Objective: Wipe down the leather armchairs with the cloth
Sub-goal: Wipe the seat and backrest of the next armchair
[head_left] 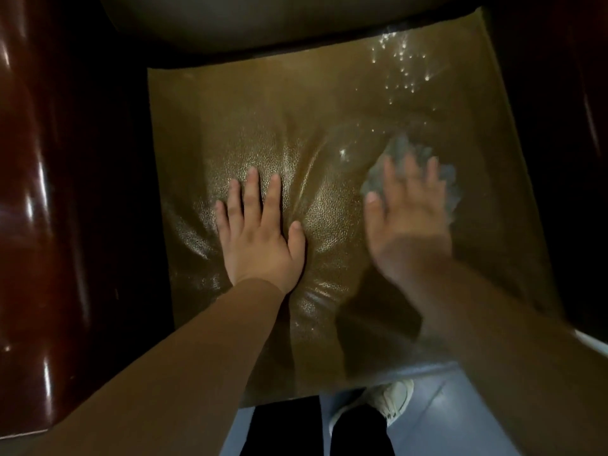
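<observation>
Here we lean over the armchair's seat cushion [296, 103], tan leather between dark glossy armrests [42, 192], with droplets [401, 64] glinting toward its far right corner. Our left hand [260, 235] presses flat on the middle of the cushion, fingers straight and slightly spread, holding nothing. Our right hand [406, 209], blurred, lies flat on the grey cloth [411, 156], fingers extended; the cloth pokes out beyond the fingertips. The wet patch lies straight ahead of that hand, so we judge the next stroke goes forward.

Armchair seat [296, 133]: olive-brown grained leather — dented, glossy.
Cloth [444, 179]: grey, crumpled — right of seat's centre, blurred.
</observation>
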{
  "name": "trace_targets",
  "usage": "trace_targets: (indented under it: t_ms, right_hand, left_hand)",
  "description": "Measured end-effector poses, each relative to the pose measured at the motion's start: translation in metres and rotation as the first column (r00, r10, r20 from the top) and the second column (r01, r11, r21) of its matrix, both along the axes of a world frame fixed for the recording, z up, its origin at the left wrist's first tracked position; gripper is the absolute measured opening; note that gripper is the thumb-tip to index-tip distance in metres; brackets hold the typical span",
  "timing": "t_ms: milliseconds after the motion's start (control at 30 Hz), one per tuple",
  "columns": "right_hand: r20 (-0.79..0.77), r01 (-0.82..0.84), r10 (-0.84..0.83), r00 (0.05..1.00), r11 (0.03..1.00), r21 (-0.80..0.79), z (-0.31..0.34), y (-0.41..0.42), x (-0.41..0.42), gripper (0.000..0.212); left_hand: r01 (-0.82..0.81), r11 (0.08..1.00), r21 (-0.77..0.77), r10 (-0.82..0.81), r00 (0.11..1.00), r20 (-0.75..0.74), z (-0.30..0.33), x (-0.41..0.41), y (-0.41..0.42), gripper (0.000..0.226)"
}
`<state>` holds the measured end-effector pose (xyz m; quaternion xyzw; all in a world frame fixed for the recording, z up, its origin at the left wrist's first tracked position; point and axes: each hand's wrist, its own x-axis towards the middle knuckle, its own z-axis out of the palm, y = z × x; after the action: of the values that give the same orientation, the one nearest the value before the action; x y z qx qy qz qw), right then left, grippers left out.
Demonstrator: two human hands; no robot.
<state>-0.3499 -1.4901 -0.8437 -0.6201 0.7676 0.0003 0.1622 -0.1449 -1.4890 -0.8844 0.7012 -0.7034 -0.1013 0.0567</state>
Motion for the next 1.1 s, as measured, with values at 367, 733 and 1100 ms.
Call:
trace_targets:
  t_ms: [367,733,1100]
  right_hand:
    - [0.037,0.007,-0.011,0.999,0.993,0.114,0.007,-0.026,-0.033,0.065]
    - [0.036,-0.465,0.464,0.885,0.882,0.071,0.001,-0.041,-0.035,0.063]
    - [0.192,-0.647,0.62,0.761,0.749,0.145,0.012,-0.06,-0.019,0.062]
  left_hand:
    - [0.046,0.996,0.074,-0.043,0.998,-0.039,0.021,0.006,-0.003,0.066]
    - [0.039,0.984,0.171,-0.033,0.999,-0.038,0.026,0.008,-0.008,0.069]
    - [-0.02,0.979,0.205,0.022,1.0,-0.007,0.03,-0.017,-0.057,0.065]
